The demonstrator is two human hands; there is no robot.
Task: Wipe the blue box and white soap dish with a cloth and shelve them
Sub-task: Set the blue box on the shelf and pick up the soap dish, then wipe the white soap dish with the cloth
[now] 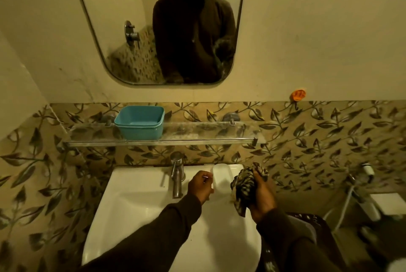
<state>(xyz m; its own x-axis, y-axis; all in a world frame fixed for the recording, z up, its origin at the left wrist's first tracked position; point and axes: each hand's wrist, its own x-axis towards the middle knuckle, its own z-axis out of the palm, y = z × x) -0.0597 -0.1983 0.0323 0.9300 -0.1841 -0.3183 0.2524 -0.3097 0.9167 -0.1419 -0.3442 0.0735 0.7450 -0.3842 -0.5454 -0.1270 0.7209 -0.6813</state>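
The blue box point(140, 122) stands open and upright on the left part of the glass shelf point(197, 140) above the sink. The white soap dish point(222, 178) lies on the sink's back right rim, right of the tap. My left hand point(200, 187) grips the dish's left edge. My right hand point(261, 197) is just right of the dish, closed around a bunched patterned cloth point(246, 186) that touches the dish's right side.
A chrome tap point(177, 175) rises from the white sink point(136, 212) just left of my left hand. A mirror point(158, 25) hangs above the shelf. An orange hook point(297, 95) is on the wall at right. A hand sprayer point(369, 171) hangs at far right.
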